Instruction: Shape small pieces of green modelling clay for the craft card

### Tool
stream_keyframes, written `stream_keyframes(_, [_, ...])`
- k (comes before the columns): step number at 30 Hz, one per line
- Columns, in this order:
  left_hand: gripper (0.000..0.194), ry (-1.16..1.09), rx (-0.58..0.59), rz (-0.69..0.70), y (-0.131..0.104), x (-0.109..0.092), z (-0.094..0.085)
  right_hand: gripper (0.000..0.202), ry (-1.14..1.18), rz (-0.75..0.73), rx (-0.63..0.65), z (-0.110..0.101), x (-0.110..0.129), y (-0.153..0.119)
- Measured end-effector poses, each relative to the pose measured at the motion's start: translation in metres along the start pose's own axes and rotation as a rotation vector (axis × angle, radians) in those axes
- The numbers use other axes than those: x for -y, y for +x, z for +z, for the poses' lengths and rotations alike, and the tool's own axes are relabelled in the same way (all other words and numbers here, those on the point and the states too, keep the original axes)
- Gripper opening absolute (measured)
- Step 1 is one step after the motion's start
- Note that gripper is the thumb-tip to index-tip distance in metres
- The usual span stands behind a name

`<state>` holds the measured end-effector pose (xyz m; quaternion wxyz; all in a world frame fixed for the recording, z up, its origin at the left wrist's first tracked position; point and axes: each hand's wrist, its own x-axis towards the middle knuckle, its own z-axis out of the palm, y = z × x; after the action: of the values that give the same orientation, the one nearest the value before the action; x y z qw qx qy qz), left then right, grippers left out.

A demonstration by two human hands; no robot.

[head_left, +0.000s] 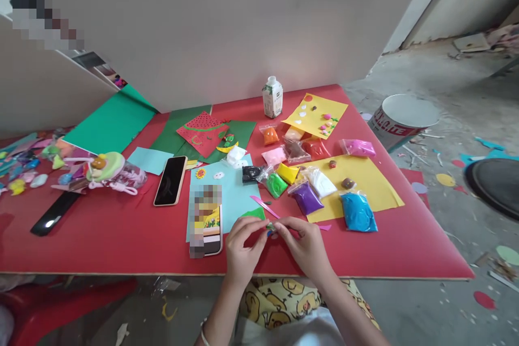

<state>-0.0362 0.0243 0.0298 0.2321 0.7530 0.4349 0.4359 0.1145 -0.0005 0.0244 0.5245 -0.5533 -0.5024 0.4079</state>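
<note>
Green clay [271, 226], a small bit of it, sits pinched between our two hands just above the near edge of the red table [121, 238]. We see our left hand [242, 246] closing thumb and forefinger on its left end, and our right hand [302, 243] pinching its right end, so the piece lies directly between the two grips, its long axis running left to right along the table's near edge. Both hands are equally near it; neither has to reach. The piece is mostly hidden by our fingertips, so we cannot tell its exact shape.

Just beyond our hands lie a pink strip [264, 206] and a green scrap on the light blue sheet [231, 189]. A phone [207, 221] rests on that sheet's near left corner, with a second phone [171, 180] further left. Bags of coloured clay, among them a blue bag [358, 212] and a purple bag [307, 198], lie on a yellow sheet [373, 184] toward the right edge.
</note>
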Motion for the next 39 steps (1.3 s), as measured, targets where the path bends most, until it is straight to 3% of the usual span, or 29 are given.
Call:
stream_keyframes(5, [0.012,-0.132,-0.094,-0.22,-0.005,0.006,0.004,0.029,0.065,0.012,0.066,0.002,-0.006,-0.006])
stream_keyframes(9, [0.015,-0.343,-0.05,-0.311,-0.01,0.01,0.008,0.014,0.09,-0.03,0.094,-0.002,-0.008,-0.005])
stream_keyframes(15, [0.015,-0.296,0.042,-0.265,-0.01,0.009,0.01,0.013,0.061,-0.004,0.05,-0.005,-0.009,0.001])
stream_keyframes(19, [0.018,-0.281,0.095,-0.297,-0.009,0.009,0.012,0.006,-0.147,-0.153,-0.06,-0.004,-0.011,0.001])
stream_keyframes(25, [0.014,-0.308,-0.001,-0.388,-0.007,0.011,0.017,0.021,-0.28,-0.283,0.041,-0.002,-0.017,-0.005])
stream_keyframes(27, [0.016,-0.299,-0.036,-0.4,-0.007,0.01,0.018,0.028,-0.251,-0.276,0.066,-0.003,-0.017,-0.006])
stream_keyframes(32, [0.008,-0.204,-0.016,-0.317,-0.01,0.012,0.017,0.008,-0.146,-0.136,0.042,-0.005,-0.012,0.001])
stream_keyframes(35, [0.01,-0.181,-0.005,-0.278,-0.011,0.013,0.016,0.011,-0.093,-0.048,0.055,-0.006,-0.012,0.004])
stream_keyframes(39, [0.015,-0.17,0.043,-0.201,-0.008,0.011,0.015,0.012,-0.133,-0.061,-0.039,-0.006,-0.016,0.003])
